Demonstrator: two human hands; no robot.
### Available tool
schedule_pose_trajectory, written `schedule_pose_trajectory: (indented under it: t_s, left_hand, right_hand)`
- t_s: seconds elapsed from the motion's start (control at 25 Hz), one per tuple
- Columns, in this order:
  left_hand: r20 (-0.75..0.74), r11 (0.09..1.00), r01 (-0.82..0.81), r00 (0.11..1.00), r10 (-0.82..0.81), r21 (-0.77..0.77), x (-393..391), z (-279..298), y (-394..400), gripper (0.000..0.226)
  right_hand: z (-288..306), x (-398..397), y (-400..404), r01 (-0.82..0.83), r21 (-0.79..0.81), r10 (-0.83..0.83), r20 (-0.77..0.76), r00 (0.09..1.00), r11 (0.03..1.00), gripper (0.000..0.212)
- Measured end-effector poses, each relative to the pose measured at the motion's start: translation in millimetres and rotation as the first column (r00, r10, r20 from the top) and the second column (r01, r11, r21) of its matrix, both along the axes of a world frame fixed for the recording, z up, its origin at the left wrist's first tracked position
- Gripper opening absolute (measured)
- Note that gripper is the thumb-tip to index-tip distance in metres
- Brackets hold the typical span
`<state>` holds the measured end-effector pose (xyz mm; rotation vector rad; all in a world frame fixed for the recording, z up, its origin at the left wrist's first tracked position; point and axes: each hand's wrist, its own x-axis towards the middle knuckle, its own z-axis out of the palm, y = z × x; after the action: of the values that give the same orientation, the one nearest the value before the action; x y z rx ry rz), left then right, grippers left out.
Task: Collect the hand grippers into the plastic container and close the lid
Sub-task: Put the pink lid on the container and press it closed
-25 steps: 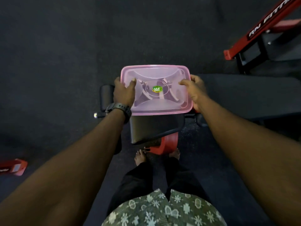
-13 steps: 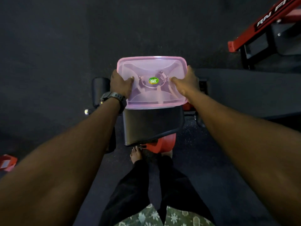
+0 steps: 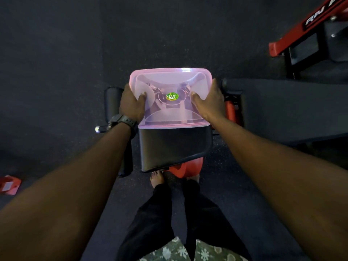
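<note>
The scene is dim, the floor (image 3: 56,53) around both hands nearly black and grainy. Light falls from above: a small white glare sits on the far edge of the pink lid (image 3: 170,80), between and beyond the left hand (image 3: 131,104) and right hand (image 3: 208,102), and the lid glows against the dark. Forearms nearest the camera look swollen and soft from wide-angle stretch. The red frame (image 3: 293,36) far right of the right hand bows and blurs.

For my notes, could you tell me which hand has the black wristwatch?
The left hand, gripping the pink lid's left edge; the right hand has a bare wrist.
</note>
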<state>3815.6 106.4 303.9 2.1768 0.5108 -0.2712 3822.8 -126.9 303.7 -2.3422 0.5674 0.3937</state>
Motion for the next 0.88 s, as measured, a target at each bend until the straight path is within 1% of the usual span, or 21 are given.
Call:
schedule_pose_trajectory:
  t_s: [0.08,0.16,0.24,0.32,0.44,0.52,0.6,0.64,0.68,0.72,0.76,0.8,0.84,0.88]
  left_hand:
    - [0.017,0.995,0.074,0.997,-0.075,0.062,-8,-2,0,0.073]
    - [0.014,0.982,0.111,0.993,-0.114,0.152,-16,-4,-4,0.075]
    - [0.028,0.969,0.101,0.993,-0.11,0.228,-21,-8,-6,0.075]
    - [0.075,0.965,0.102,0.989,-0.124,0.243,-24,-13,-6,0.077]
    - [0.063,0.967,0.098,0.991,-0.115,0.236,-20,-17,-7,0.077]
    - [0.031,0.969,0.115,0.992,-0.125,0.219,-17,-15,-5,0.075]
    - [0.01,0.953,0.142,0.989,-0.15,0.266,-7,-11,-6,0.074]
    - [0.036,0.944,0.16,0.983,-0.178,0.29,-2,-6,-8,0.074]
    - [0.067,0.94,0.197,0.972,-0.223,0.279,5,4,-15,0.075]
    - [0.125,0.942,0.231,0.956,-0.267,0.242,12,11,-23,0.074]
    - [0.195,0.947,0.267,0.934,-0.3,0.178,15,22,-33,0.071]
    - [0.254,0.952,0.283,0.918,-0.305,0.121,18,27,-41,0.067]
    - [0.274,0.958,0.28,0.918,-0.287,0.065,18,31,-49,0.065]
    - [0.289,0.967,0.255,0.926,-0.245,0.002,18,29,-53,0.064]
  right_hand:
    - [3,-11,3,-0.064,-0.061,0.063,-0.018,0.998,0.996,0.092]
    - [3,-22,7,-0.119,-0.155,0.122,0.012,0.992,0.981,0.093]
    - [-1,-29,10,-0.133,-0.228,0.148,0.05,0.988,0.965,0.092]
    - [-7,-33,13,-0.133,-0.275,0.162,0.086,0.983,0.952,0.091]
    - [-11,-29,11,-0.134,-0.288,0.164,0.084,0.983,0.948,0.092]
    - [-10,-29,7,-0.139,-0.244,0.154,0.046,0.987,0.96,0.093]
    - [-6,-23,5,-0.122,-0.211,0.129,0.023,0.991,0.97,0.095]
    - [-1,-20,8,-0.111,-0.212,0.127,0.062,0.99,0.971,0.095]
    - [7,-14,13,-0.106,-0.207,0.135,0.13,0.982,0.973,0.092]
    - [14,-7,18,-0.112,-0.166,0.147,0.214,0.966,0.98,0.087]
    - [22,-2,26,-0.13,-0.075,0.146,0.291,0.946,0.989,0.081]
    - [29,3,33,-0.142,0.038,0.122,0.326,0.938,0.989,0.074]
    - [32,6,39,-0.126,0.147,0.074,0.315,0.946,0.981,0.069]
    - [32,8,41,-0.076,0.251,-0.001,0.295,0.956,0.965,0.066]
